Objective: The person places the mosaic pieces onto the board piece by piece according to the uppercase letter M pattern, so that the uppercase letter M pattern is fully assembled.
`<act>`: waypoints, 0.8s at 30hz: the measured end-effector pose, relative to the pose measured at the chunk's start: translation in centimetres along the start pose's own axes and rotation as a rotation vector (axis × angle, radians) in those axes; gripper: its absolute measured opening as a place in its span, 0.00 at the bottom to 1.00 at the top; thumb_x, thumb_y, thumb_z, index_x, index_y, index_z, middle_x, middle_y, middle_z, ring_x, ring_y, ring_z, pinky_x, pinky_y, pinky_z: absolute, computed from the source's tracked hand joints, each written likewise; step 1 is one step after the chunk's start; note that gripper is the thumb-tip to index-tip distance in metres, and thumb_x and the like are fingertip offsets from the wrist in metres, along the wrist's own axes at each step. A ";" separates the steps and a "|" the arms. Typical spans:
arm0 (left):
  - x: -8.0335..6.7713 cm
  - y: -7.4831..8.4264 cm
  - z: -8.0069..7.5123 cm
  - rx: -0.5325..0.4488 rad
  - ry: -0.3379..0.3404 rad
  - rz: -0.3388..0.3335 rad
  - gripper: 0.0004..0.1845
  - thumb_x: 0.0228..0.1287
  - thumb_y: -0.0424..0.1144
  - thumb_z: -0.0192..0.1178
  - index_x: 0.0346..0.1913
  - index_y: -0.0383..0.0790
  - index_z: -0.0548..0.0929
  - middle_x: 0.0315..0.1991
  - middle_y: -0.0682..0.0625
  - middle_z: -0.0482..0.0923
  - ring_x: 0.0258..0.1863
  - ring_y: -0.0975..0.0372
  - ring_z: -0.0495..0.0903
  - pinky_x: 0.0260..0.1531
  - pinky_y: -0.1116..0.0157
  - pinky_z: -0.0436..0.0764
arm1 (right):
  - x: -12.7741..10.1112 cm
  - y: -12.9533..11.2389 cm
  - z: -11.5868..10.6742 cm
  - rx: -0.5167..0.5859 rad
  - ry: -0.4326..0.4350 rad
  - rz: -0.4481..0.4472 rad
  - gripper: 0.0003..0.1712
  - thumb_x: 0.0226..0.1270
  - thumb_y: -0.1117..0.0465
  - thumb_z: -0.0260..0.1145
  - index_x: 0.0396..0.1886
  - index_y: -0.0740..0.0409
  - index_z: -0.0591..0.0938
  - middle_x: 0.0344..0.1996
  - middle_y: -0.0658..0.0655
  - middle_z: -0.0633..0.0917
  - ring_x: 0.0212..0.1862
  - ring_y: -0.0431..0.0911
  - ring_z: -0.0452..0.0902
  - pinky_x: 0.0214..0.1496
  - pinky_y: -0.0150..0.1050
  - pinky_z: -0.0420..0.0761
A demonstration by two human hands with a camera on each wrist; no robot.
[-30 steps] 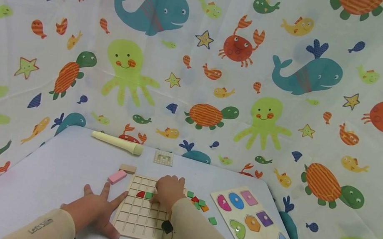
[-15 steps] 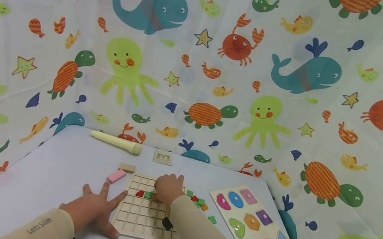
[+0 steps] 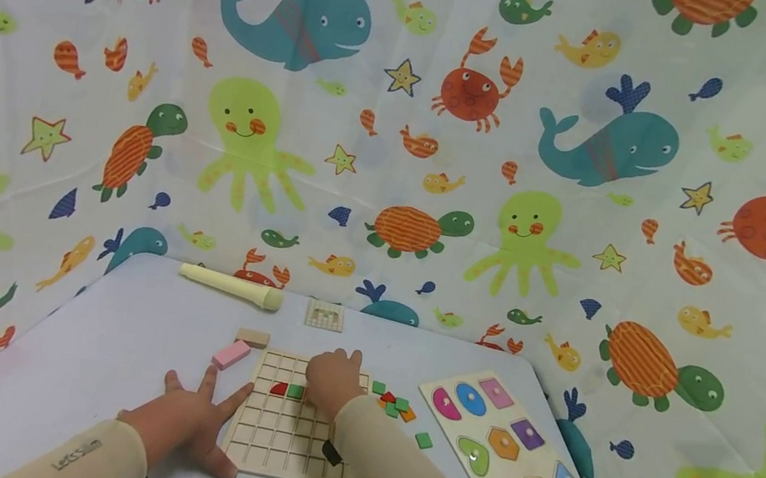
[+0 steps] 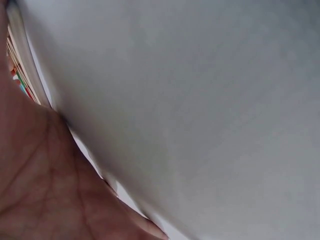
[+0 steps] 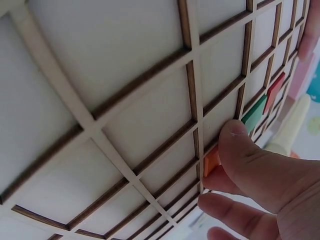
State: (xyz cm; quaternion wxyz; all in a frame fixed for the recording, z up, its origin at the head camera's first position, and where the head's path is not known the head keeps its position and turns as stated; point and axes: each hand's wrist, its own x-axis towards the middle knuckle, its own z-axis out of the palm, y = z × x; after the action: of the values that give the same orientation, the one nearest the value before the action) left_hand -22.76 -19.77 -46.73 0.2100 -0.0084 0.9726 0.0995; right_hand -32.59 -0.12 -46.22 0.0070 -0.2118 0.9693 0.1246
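My right hand sits over the upper middle of the wooden grid board, fingers curled. In the right wrist view the thumb and fingers pinch a small orange tile, which is down at a grid cell, touching the board just beside the green tile. A red tile sits in the next cell past the green one. From the head view I see the green tile and red tile side by side in the second row, just left of my right hand; the orange tile is hidden under the hand there.

My left hand lies flat on the table, fingers spread and straight, with its thumb side touching the left edge of the board. It holds nothing. The left wrist view shows only palm against the white tabletop.

A loose pile of small tiles, green, red and orange, lies right of the board, with one green tile apart and nearer me. Further right is a shape puzzle board with coloured knobbed pieces in it. A pink block and a plain wooden block lie near the board's top left corner. At the far edge are a cream tube-like thing and a small grid card. A sea-animal curtain hangs behind.
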 end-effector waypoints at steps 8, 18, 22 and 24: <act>-0.1 0.1 -0.1 0.000 -0.001 0.007 0.73 0.33 0.81 0.77 0.85 0.61 0.56 0.84 0.24 0.39 0.70 0.08 0.38 0.45 0.09 0.58 | -0.1 0.3 0.3 -0.059 0.023 -0.042 0.04 0.70 0.48 0.76 0.37 0.39 0.91 0.35 0.44 0.88 0.47 0.47 0.78 0.68 0.58 0.71; 0.0 0.0 0.1 0.000 0.003 0.010 0.74 0.32 0.82 0.77 0.85 0.62 0.56 0.84 0.24 0.39 0.70 0.07 0.38 0.44 0.09 0.57 | -0.3 0.6 0.5 -0.103 0.038 -0.054 0.03 0.72 0.50 0.75 0.41 0.34 0.92 0.39 0.44 0.89 0.49 0.48 0.78 0.70 0.59 0.71; 0.2 -0.1 0.2 -0.001 0.004 0.006 0.75 0.30 0.83 0.76 0.85 0.63 0.55 0.84 0.25 0.39 0.70 0.08 0.37 0.43 0.08 0.57 | -0.3 0.3 0.4 -0.090 0.038 -0.027 0.06 0.75 0.52 0.72 0.43 0.33 0.92 0.39 0.44 0.89 0.49 0.48 0.78 0.71 0.58 0.71; 0.2 -0.1 0.2 -0.004 0.004 0.002 0.75 0.29 0.83 0.76 0.85 0.63 0.55 0.84 0.25 0.39 0.70 0.08 0.37 0.43 0.08 0.57 | -0.4 0.3 0.3 -0.084 0.037 -0.016 0.05 0.74 0.51 0.72 0.44 0.34 0.92 0.39 0.45 0.89 0.49 0.48 0.79 0.71 0.58 0.71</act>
State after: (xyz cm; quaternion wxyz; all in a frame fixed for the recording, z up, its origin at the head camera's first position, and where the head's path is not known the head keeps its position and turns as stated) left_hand -22.80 -19.85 -47.01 0.2079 -0.0081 0.9728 0.1016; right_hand -32.36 0.36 -46.46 -0.0188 -0.2219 0.9615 0.1612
